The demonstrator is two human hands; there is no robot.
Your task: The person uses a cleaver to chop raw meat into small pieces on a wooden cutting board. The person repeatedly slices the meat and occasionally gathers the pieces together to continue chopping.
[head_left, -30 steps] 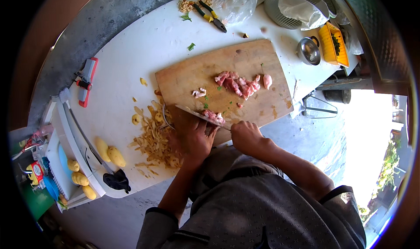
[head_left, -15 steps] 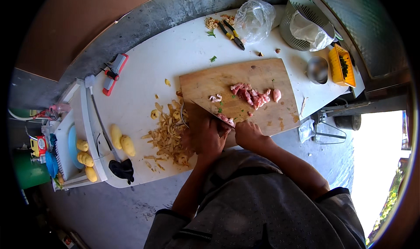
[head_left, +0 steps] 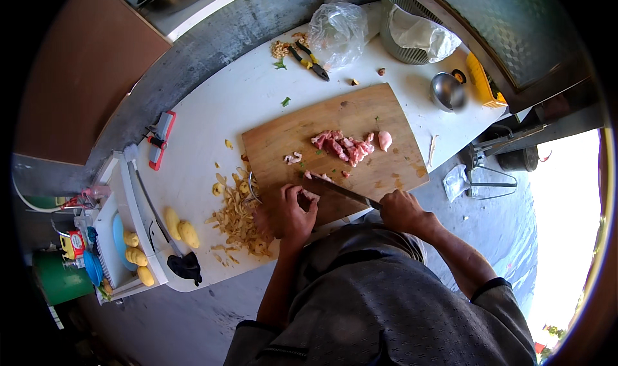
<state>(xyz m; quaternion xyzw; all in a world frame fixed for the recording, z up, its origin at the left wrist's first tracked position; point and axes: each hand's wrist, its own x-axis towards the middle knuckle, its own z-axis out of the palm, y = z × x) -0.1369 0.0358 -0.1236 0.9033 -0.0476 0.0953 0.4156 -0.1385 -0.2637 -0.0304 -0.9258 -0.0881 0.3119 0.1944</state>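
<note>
My right hand (head_left: 404,212) grips the handle of a kitchen knife (head_left: 344,191). Its blade points left across the near part of a wooden cutting board (head_left: 277,134). At the blade's tip lie small bits of raw meat. To the left of the blade, my left hand (head_left: 293,213) has its fingers curled round a piece of meat (head_left: 310,195), partly hidden by them. Farther back on the board are a pile of cut raw meat (head_left: 342,148), a smooth pink lump of meat (head_left: 384,140) and some pale scraps (head_left: 293,158).
Potato peelings (head_left: 235,218) heap against the board's left edge, with peeled potatoes (head_left: 188,234) beyond. Pliers (head_left: 310,62), a plastic bag (head_left: 338,34), a strainer basket (head_left: 412,31) and a metal bowl (head_left: 447,92) stand at the back. A yellow basket (head_left: 483,83) is far right.
The knife has swung, its handle moving right with my right hand, away from my left hand. My left hand's fingers now show around the meat. The whole view has shifted and turned slightly.
</note>
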